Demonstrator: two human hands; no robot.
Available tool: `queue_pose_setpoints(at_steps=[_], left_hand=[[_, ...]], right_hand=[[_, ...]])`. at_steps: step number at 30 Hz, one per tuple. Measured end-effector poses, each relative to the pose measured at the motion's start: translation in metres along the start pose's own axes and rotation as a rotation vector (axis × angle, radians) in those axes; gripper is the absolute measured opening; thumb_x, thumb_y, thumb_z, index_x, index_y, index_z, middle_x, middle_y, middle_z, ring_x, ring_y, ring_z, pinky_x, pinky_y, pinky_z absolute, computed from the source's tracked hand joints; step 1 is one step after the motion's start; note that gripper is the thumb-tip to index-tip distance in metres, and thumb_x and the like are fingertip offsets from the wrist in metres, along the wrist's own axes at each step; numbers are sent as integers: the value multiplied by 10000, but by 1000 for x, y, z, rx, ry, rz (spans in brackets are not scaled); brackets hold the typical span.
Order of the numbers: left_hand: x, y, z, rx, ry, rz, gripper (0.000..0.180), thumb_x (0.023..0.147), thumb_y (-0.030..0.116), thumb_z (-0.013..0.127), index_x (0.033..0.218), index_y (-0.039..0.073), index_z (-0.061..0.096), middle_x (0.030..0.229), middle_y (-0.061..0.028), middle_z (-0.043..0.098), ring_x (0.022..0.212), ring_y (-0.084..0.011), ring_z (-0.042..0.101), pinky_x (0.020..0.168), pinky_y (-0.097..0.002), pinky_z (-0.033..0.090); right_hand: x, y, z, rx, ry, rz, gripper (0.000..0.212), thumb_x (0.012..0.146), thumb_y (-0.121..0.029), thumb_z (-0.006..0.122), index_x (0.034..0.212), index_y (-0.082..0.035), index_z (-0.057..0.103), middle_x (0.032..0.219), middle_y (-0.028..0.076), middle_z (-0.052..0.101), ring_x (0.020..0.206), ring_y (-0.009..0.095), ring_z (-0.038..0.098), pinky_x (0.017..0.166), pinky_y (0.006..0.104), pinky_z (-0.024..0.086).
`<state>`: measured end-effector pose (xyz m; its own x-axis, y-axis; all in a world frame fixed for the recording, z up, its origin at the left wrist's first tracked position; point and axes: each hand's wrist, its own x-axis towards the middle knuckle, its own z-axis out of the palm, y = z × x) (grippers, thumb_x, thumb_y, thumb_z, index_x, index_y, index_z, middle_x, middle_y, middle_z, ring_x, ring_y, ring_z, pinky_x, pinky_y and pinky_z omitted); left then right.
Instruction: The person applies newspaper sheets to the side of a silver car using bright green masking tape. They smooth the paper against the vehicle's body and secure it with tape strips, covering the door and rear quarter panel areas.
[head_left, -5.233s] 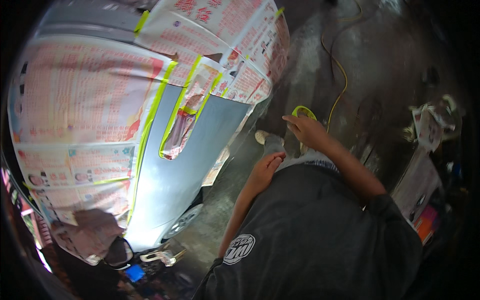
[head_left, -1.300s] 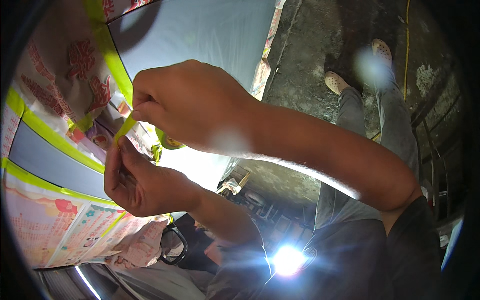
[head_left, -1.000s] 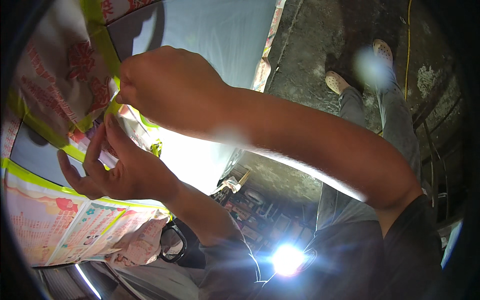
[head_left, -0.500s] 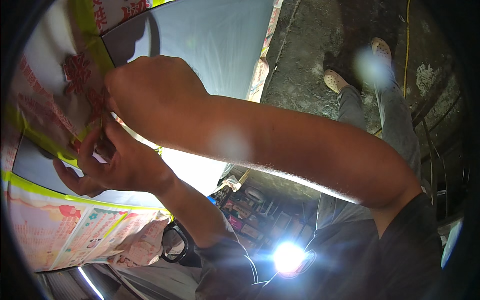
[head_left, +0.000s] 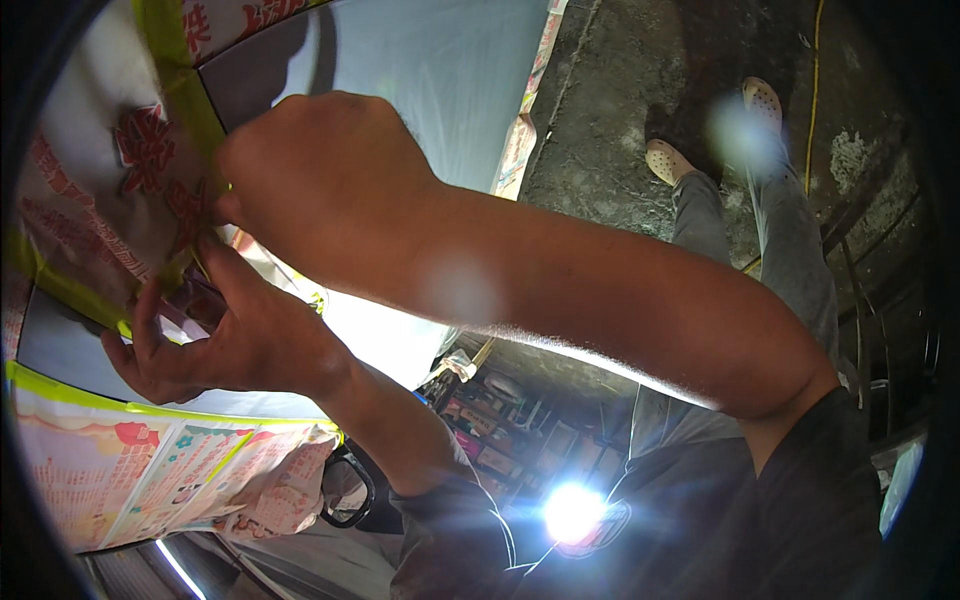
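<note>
My right hand (head_left: 320, 145) reaches across from the right, its fingers closed in a fist against a sheet of red-printed white masking paper (head_left: 85, 150). What its fingertips hold is hidden. Just below, my left hand (head_left: 250, 330) lies beside the same sheet with its fingers bent and apart. Its uppermost digit points up toward the right thumb, and a purplish, shiny patch shows between its fingers. Yellow-green tape (head_left: 202, 110) runs along the paper's edge, next to the right knuckles. A smooth grey panel (head_left: 430, 90) lies beyond that hand.
More taped printed paper (head_left: 150, 470) covers the lower left, near a dark-framed mirror (head_left: 350, 490). A bright lamp (head_left: 575, 513) glares at my chest. Boxes and clutter (head_left: 500, 430) sit on the floor below. A yellow cord (head_left: 814, 100) crosses the concrete at right, past my pale clogs (head_left: 668, 162).
My right fist has risen slightly. The left hand's outer fingers have shifted and curled a little, exposing more of the shiny patch. The printed paper has moved slightly.
</note>
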<state>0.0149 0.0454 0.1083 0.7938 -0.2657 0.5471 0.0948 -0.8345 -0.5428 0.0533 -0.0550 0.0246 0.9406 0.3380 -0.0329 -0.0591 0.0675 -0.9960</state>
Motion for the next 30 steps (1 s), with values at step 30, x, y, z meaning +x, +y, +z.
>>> queue_pose_setpoints(at_steps=[30], left_hand=[[15, 22, -36, -313, -5, -451, 258, 957, 153, 745, 1095, -20, 612, 1399, -208, 478, 1285, -299, 535, 1091, -391, 490]], right_hand=[[-15, 8, -15, 78, -102, 130, 281, 919, -320, 672, 939, -55, 763, 892, 213, 743, 876, 415, 724, 789, 510, 566]])
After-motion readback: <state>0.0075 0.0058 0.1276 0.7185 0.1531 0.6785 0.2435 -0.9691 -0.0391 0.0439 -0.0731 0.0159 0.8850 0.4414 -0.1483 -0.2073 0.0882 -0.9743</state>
